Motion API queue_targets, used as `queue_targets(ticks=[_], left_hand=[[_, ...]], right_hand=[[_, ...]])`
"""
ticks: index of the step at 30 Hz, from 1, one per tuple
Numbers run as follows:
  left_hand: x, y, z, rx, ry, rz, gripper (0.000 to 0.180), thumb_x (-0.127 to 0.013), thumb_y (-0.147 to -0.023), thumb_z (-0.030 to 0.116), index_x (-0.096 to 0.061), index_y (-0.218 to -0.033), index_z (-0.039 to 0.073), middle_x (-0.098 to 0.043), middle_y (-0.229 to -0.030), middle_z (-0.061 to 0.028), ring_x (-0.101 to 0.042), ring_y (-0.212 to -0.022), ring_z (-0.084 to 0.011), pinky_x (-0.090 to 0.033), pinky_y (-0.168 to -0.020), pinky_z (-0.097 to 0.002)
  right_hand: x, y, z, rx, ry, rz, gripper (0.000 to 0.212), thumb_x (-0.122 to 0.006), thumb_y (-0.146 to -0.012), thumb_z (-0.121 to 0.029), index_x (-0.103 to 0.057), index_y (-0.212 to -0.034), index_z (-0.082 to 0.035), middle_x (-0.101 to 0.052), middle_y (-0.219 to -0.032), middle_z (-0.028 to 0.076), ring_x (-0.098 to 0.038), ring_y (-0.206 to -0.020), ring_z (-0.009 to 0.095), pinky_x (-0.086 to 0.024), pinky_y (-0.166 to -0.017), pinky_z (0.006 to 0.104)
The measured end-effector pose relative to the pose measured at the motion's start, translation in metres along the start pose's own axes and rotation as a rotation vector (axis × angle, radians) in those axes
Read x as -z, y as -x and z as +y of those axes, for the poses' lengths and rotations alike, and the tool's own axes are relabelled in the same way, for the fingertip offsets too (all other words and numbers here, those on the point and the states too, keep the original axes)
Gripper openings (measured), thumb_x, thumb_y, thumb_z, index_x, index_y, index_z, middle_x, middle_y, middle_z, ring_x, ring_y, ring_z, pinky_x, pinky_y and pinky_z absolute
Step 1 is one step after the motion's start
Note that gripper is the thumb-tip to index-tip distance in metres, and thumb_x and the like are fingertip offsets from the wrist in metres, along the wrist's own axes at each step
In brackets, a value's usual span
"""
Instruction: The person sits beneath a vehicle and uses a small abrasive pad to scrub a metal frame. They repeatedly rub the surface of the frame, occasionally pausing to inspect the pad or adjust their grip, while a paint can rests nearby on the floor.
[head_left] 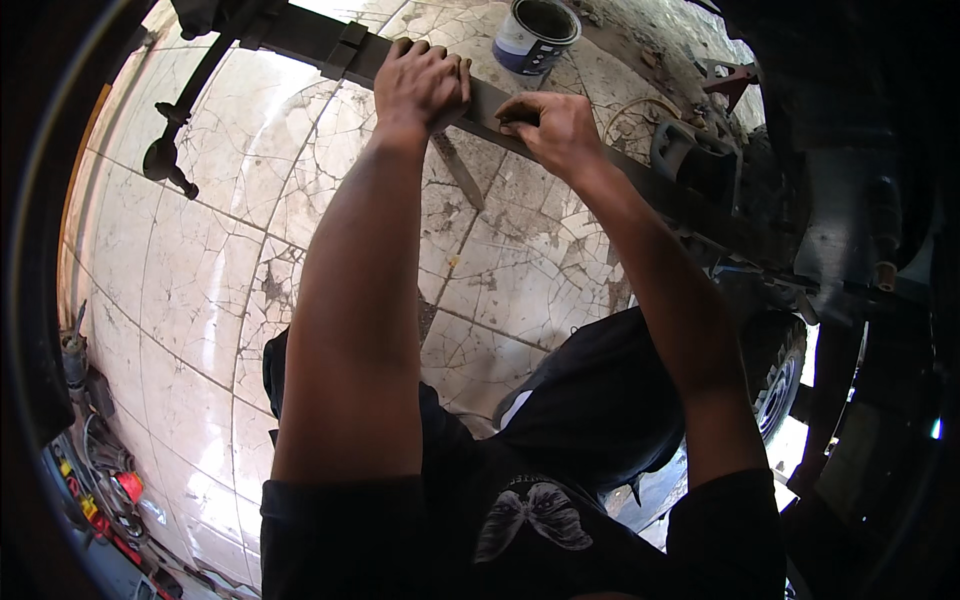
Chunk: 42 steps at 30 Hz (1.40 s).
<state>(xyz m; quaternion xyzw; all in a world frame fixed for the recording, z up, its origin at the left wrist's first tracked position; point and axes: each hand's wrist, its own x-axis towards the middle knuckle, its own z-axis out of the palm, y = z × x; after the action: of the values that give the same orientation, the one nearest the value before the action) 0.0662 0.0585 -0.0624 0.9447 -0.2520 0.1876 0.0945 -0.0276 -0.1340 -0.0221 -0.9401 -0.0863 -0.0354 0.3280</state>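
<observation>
A long dark metal bar (487, 103), which looks like a leaf spring, runs from the upper left to the dark parts at the right. My left hand (420, 88) is closed over it, knuckles up. From below that hand a flat, narrow strip (460, 172) slants down; whether the hand also holds it is hidden. A metal clip (343, 51) wraps the bar to the left of my left hand. My right hand (560, 130) is at the bar a little farther right, fingers curled in with thumb and forefinger close together. What they pinch, if anything, I cannot make out.
A paint can (536, 38) stands beyond the bar on cracked floor tiles (370, 190). At left hangs a dark rod with a jointed end (160, 158). A tyre (785, 375) and vehicle parts crowd the right. Tools with a red piece (128, 487) lie at lower left.
</observation>
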Motion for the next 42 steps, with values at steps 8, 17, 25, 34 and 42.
queue_targets(ticks=[8, 17, 25, 34, 42], left_hand=[[-0.019, 0.007, -0.017, -0.061, -0.040, 0.038, 0.026, -0.056, -0.098, 0.035, -0.076, -0.106, 0.020, -0.075, -0.110, 0.0009, -0.066, -0.112, -0.0163, -0.042, -0.109, -0.0362], [0.000, 0.003, -0.004, 0.015, -0.033, -0.075, 0.028, -0.052, -0.101, 0.036, -0.074, -0.111, 0.023, -0.074, -0.108, 0.0004, -0.065, -0.115, -0.0162, -0.041, -0.110, -0.0368], [-0.009, -0.002, 0.000, -0.031, 0.025, 0.031, 0.028, -0.052, -0.101, 0.035, -0.076, -0.099, 0.020, -0.075, -0.102, -0.0005, -0.067, -0.110, -0.0176, -0.041, -0.108, -0.0372], [-0.017, 0.005, -0.013, -0.084, 0.031, 0.070, 0.025, -0.052, -0.100, 0.033, -0.073, -0.096, 0.020, -0.074, -0.102, 0.0003, -0.066, -0.111, -0.0179, -0.041, -0.107, -0.0358], [-0.005, 0.001, -0.003, -0.074, -0.010, 0.038, 0.026, -0.051, -0.100, 0.034, -0.073, -0.099, 0.022, -0.074, -0.103, -0.0011, -0.066, -0.111, -0.0189, -0.040, -0.108, -0.0367]], right_hand=[[0.030, 0.048, 0.025, -0.021, 0.197, 0.001, 0.020, -0.083, -0.084, -0.010, -0.082, -0.104, -0.011, -0.079, -0.103, 0.011, -0.077, -0.093, 0.025, -0.061, -0.085, 0.0351], [0.019, 0.038, 0.015, 0.013, 0.115, 0.020, 0.021, -0.081, -0.082, -0.006, -0.081, -0.103, -0.008, -0.079, -0.100, 0.012, -0.077, -0.092, 0.026, -0.061, -0.084, 0.0345], [0.013, 0.026, 0.012, -0.007, 0.127, 0.007, 0.021, -0.080, -0.082, -0.004, -0.081, -0.103, -0.009, -0.079, -0.101, 0.010, -0.077, -0.092, 0.025, -0.061, -0.085, 0.0349], [0.054, 0.064, 0.032, -0.127, 0.164, -0.077, 0.021, -0.084, -0.083, -0.006, -0.082, -0.104, -0.009, -0.080, -0.100, 0.009, -0.077, -0.091, 0.019, -0.061, -0.082, 0.0320], [0.019, 0.024, 0.008, 0.011, 0.108, -0.033, 0.018, -0.077, -0.086, -0.002, -0.081, -0.102, -0.009, -0.080, -0.099, 0.010, -0.078, -0.090, 0.022, -0.062, -0.083, 0.0339]])
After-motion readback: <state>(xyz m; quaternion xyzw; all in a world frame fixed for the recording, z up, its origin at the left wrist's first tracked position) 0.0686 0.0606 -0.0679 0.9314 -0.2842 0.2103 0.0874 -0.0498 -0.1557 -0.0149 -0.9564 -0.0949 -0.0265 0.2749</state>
